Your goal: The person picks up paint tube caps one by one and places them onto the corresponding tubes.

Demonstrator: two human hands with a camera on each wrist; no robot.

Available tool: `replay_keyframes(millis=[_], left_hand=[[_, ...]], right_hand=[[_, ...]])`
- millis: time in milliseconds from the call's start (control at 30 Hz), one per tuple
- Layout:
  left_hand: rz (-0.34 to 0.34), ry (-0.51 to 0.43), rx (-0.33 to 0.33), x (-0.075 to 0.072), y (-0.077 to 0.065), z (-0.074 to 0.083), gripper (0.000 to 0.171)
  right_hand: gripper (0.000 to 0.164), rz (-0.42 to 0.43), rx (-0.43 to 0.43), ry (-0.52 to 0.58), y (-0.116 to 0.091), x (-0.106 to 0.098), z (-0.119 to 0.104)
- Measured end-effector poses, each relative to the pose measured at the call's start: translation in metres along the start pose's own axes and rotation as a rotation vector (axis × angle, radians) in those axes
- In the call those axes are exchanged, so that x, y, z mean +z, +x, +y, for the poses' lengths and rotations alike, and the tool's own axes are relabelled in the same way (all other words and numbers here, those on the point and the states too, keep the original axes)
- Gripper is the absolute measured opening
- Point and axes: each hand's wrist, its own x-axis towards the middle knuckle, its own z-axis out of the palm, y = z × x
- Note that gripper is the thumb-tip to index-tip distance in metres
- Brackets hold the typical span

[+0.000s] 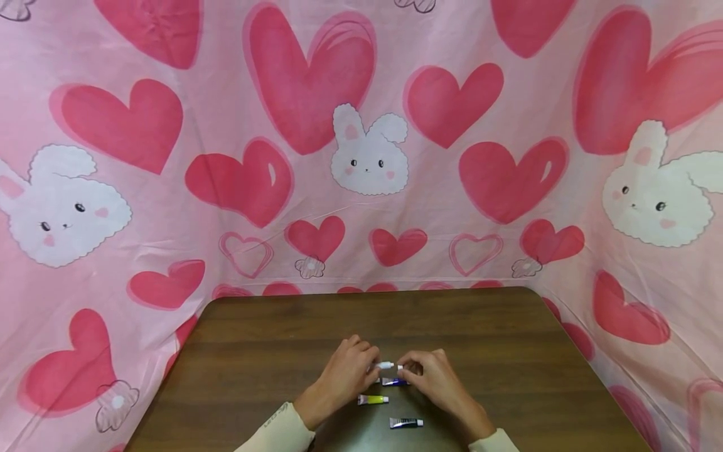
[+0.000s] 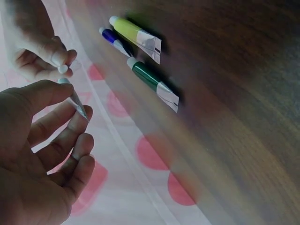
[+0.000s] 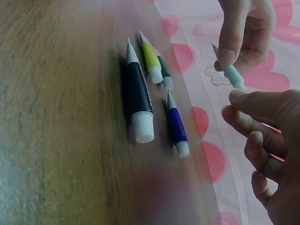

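Note:
My left hand pinches a small white paint tube between thumb and fingers, its nozzle pointing right. Facing it, my right hand holds a little white cap at its fingertips, with a narrow gap between cap and nozzle. In the right wrist view the tube looks pale, and my right fingers hide the cap. Below the hands lie a blue paint tube, a yellow one and a black one. A green paint tube shows in the left wrist view; my left hand mostly covers it in the head view.
All the lying tubes have white caps on and rest on a brown wooden table. A pink cloth printed with hearts and rabbits hangs behind the table and along both sides.

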Motion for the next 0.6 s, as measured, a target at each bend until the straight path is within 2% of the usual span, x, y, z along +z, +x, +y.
replay_keyframes(millis=[233,600], left_hand=[[-0.036,-0.014,-0.005,0.0018,-0.0007,0.0019,0.015],[-0.001,-0.017,0.019,0.0035,-0.0023,0.004,0.017]], right_hand=[[0.011,-0.004,-0.022,0.015,0.0019,0.0,-0.0001],[0.007,-0.028,-0.033,0.006,0.0032,-0.0002,-0.0039]])
